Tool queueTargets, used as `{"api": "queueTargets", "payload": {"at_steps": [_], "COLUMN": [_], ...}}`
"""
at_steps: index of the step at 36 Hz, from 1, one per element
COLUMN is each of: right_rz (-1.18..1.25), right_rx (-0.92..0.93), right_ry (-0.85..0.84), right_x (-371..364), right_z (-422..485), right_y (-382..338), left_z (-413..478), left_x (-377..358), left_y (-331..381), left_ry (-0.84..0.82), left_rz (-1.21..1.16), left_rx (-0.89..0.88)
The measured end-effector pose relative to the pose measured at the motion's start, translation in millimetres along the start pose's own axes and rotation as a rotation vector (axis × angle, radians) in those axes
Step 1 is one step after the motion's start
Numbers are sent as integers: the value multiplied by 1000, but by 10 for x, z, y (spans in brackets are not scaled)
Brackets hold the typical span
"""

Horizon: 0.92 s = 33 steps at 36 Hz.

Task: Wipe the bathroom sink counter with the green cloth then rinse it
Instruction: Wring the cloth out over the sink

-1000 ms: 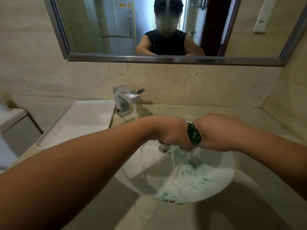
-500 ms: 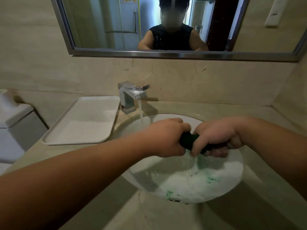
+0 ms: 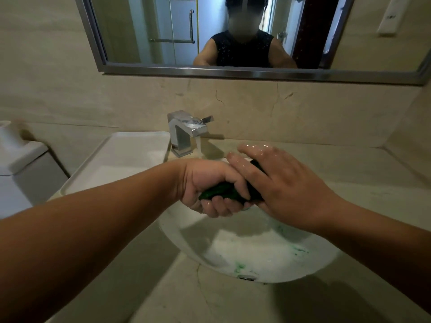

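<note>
Left hand (image 3: 207,183): held over the basin with its fingers (image 3: 218,206) curled tight under and round the twisted dark green cloth (image 3: 221,192), thumb folded over the top.
Right hand (image 3: 286,185): laid flat on the far end of the cloth, palm down. Its wet, shiny fingers (image 3: 243,166) are straight and a little spread, and the index finger lies across the left hand's knuckles. The thumb is hidden, so I cannot tell whether it hooks under.
Cloth: bunched into a roll between the two hands, above the round white ceramic sink (image 3: 303,271), apart from the bowl.
Sink: green smears show on its inner wall near the front rim and to the right.
Square chrome tap (image 3: 184,134): a stream of water (image 3: 198,146) falls from its spout, just behind the left hand.
Beige stone counter (image 3: 210,299): surrounds the basin.
White rectangular tray (image 3: 121,159): on the counter, left of the tap.
</note>
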State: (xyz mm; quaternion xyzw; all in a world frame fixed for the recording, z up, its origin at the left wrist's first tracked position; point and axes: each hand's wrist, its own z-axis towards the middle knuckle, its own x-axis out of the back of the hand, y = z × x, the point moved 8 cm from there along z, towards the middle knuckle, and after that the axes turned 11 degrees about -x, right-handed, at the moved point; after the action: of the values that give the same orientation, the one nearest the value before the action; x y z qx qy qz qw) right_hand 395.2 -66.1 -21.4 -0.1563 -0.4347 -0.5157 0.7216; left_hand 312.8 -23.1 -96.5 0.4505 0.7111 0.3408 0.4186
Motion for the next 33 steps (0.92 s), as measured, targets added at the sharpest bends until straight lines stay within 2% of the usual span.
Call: {"api": "queueTargets", "payload": {"at_steps": [3, 5, 7, 10, 16, 23, 30, 33], "right_rz": [-43, -73, -102, -131, 183, 522, 791, 864], "right_rx": [49, 35, -28, -226, -264, -490, -685, -735], "right_ry": [-32, -126, -318, -720, -1155, -1350, -1459, -1518], "right_x": [-33, -73, -177, -381, -553, -727, -942, -1045], "right_z": [-23, -29, -20, -101, -285, -417, -508, -541], "right_y": [-36, -54, -41, 59, -39, -30, -55, -78], "left_z": [24, 57, 101, 151, 218, 149, 114, 93], "left_x": [-131, -140, -85, 22, -87, -122, -86, 8], "left_y": [-80, -111, -113, -129, -260, -206, -49, -38], "left_ry": [-81, -35, 100, 295, 338, 405, 510, 613], "left_rz": [174, 347, 508, 694, 835, 923, 1535, 1689], "left_rx": [74, 109, 133, 165, 215, 201, 210, 178]}}
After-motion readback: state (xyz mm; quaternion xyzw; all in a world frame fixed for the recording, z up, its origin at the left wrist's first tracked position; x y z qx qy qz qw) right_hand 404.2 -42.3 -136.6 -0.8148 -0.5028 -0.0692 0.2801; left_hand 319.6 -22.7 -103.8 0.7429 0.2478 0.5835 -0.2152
